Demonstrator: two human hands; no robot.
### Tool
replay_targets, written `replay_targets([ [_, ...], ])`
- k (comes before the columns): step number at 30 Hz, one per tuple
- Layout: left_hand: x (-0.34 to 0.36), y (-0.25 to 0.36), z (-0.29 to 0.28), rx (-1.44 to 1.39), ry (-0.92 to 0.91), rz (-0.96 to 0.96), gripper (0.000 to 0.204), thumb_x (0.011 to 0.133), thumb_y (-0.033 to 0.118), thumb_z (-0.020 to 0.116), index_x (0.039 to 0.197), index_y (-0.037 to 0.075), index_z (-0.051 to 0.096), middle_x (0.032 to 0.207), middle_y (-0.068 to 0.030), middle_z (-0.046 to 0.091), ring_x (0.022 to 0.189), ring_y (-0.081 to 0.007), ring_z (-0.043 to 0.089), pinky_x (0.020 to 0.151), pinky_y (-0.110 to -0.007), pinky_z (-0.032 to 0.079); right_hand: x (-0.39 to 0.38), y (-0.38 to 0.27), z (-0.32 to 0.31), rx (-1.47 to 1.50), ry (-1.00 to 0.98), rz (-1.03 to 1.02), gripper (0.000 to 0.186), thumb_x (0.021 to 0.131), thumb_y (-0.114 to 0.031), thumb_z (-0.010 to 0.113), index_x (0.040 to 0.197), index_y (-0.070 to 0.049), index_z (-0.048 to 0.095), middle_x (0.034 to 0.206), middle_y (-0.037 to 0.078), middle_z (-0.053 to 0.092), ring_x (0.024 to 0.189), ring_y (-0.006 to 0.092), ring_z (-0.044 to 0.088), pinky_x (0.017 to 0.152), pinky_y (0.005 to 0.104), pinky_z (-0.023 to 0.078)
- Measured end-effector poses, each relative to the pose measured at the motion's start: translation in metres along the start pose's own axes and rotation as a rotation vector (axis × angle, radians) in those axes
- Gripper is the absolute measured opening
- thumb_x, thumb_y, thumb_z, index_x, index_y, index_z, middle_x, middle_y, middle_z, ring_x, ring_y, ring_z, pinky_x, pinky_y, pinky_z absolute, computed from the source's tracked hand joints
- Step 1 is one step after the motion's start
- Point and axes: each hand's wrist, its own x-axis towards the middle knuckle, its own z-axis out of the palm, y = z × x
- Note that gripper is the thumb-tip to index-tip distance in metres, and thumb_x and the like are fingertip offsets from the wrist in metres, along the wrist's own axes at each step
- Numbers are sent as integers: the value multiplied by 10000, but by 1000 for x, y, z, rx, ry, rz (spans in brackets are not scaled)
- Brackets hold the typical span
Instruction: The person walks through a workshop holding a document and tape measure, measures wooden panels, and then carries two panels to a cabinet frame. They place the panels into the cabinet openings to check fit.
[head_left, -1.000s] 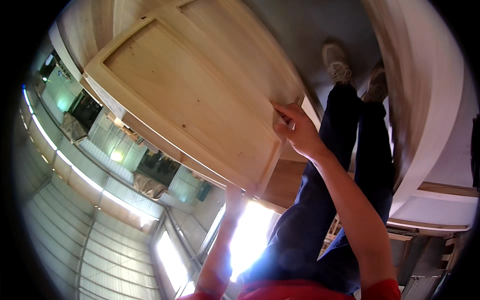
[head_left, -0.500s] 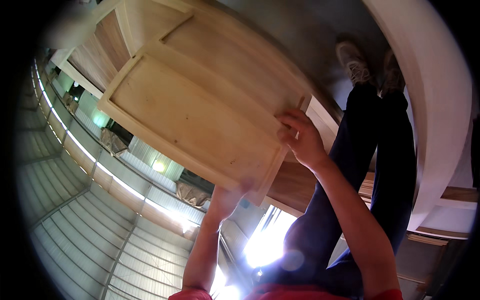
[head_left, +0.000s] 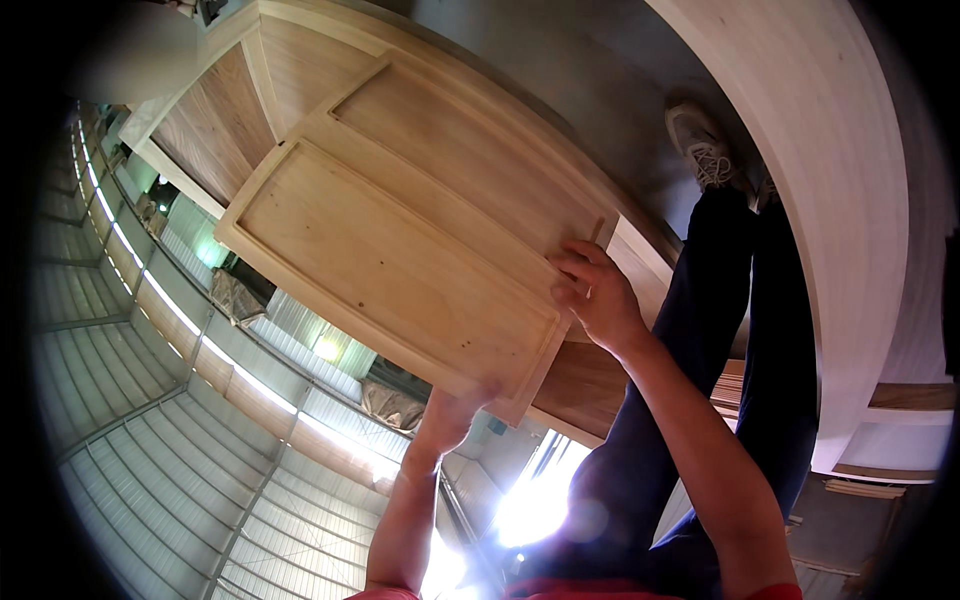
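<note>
A pale wooden panel (head_left: pixel 400 270) with a raised frame and a few dark knots lies tilted in front of me, over a second framed wooden surface (head_left: pixel 440 135). My left hand (head_left: pixel 450 410) grips the panel's near left edge, its thumb on the face and its other fingers hidden behind. At the near right corner, my right hand (head_left: pixel 600 295) has its fingers bent around the panel's edge, with the thumb and fingertips against the wood.
Behind the panel stands more framed woodwork (head_left: pixel 215 110). A large curved pale board (head_left: pixel 850 200) rises on my right. My legs (head_left: pixel 700 320) and a shoe (head_left: pixel 700 140) are between it and the panel. Wrapped bundles (head_left: pixel 390 405) sit farther off to the left.
The panel and the woodwork behind it have shifted slightly down and right in view, while the curved board has moved left. Both hands keep their places on the panel.
</note>
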Motion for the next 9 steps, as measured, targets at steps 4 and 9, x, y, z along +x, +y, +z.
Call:
replay_targets([
  [4, -1, 2, 0, -12, -8, 0, 528, 923, 282, 783, 1337, 9, 604, 1189, -68, 687, 1081, -170, 636, 918, -346, 518, 0, 0, 1, 2, 6, 6, 413, 850, -103, 749, 1258, -50, 715, 1451, 127, 563, 1277, 284, 594, 1057, 362, 480],
  [9, -1, 0, -2, -28, -16, -62, 591, 911, 289, 799, 1380, 11, 574, 1236, -63, 673, 1106, -174, 628, 936, -345, 512, 0, 0, 1, 18, -4, 14, 418, 857, -106, 742, 1270, -53, 714, 1454, 125, 562, 1286, 276, 589, 1064, 364, 478],
])
